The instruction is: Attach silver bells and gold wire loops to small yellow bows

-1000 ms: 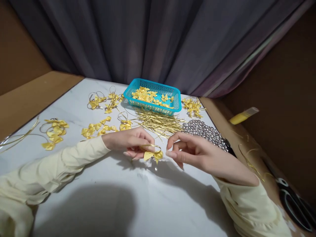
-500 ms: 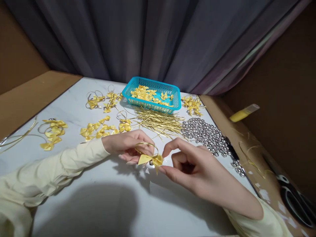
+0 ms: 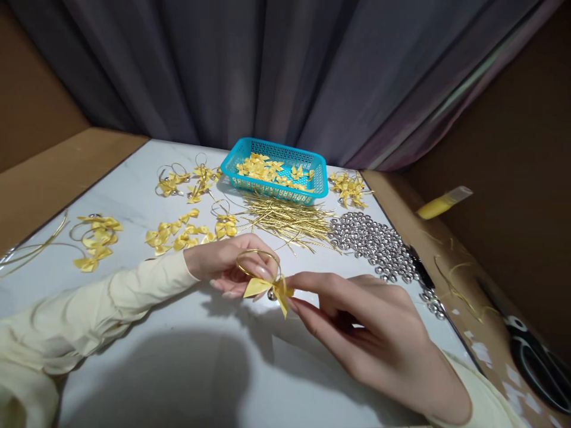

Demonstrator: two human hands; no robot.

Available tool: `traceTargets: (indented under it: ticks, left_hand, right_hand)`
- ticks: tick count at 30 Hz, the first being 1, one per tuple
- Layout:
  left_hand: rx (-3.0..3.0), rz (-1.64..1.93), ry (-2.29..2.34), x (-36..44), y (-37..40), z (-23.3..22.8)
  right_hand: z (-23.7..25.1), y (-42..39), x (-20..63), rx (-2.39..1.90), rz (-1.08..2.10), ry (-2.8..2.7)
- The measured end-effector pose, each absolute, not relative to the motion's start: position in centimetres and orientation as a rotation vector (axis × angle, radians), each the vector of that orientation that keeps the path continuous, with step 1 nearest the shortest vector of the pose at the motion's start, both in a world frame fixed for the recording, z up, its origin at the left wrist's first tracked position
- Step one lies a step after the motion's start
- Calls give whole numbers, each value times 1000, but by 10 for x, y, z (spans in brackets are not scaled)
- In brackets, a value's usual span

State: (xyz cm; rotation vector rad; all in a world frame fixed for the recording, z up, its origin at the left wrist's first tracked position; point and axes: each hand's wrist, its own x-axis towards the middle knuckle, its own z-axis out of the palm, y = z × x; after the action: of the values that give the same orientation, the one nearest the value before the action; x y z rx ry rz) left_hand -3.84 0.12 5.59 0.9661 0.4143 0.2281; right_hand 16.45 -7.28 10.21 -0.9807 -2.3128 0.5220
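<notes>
A yellow ribbon bow (image 3: 259, 288) with a loop of gold cord (image 3: 238, 264) and a small silver bell (image 3: 272, 294) at its middle is held above the table. My left hand (image 3: 243, 264) is closed on it from behind, the thumb against the cord loop and bow. From the right, my right hand (image 3: 370, 327) pinches the bow's right side between thumb and forefinger. Beyond my hands lies a heap of cut gold cords (image 3: 289, 221). Silver bells (image 3: 372, 244) are spread to the right of the cords.
A blue basket (image 3: 276, 196) with yellow bows stands at the back. Looped bows (image 3: 98, 235) lie at left, more bows (image 3: 172, 232) nearer the middle, another cluster (image 3: 350, 189) at back right. Scissors (image 3: 535, 362) and a yellow tube (image 3: 444, 203) are on the right side.
The bow has shifted slightly left and its right side now hangs lower. My right hand has turned, its fingers straighter and closed on that side. My left thumb now shows at the loop.
</notes>
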Motion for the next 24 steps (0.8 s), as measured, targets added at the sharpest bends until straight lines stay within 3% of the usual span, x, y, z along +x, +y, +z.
traceTargets:
  ticks: [7, 20, 24]
  left_hand:
    - [990, 217, 395, -40, 1, 54]
    - [964, 212, 392, -38, -1, 55]
    - [1044, 200, 399, -38, 1, 58]
  right_hand:
    - [98, -75, 166, -931, 395, -2291]
    - [99, -71, 169, -781, 396, -2325]
    - [104, -66, 170, -908, 517, -2304]
